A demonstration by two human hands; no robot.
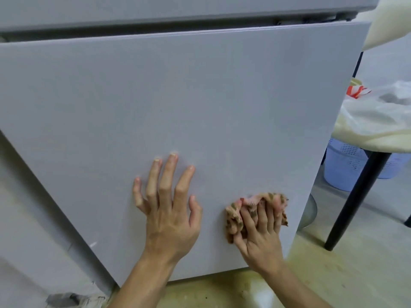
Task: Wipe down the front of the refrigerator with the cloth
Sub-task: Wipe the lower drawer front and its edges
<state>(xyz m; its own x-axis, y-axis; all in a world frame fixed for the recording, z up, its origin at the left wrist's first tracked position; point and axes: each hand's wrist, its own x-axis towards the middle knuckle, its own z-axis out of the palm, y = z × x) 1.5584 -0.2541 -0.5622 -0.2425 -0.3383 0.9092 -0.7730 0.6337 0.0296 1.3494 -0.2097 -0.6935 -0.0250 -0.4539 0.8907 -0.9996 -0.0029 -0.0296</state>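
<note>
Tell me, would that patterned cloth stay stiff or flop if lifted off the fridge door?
Probably floppy: the cloth bunches into folds under the right hand. Likely light, since fingers alone pin it to the refrigerator door.

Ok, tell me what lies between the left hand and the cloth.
Only bare grey refrigerator door, seen in the head view. The left hand lies flat on it; the right hand grips the cloth against it.
</note>
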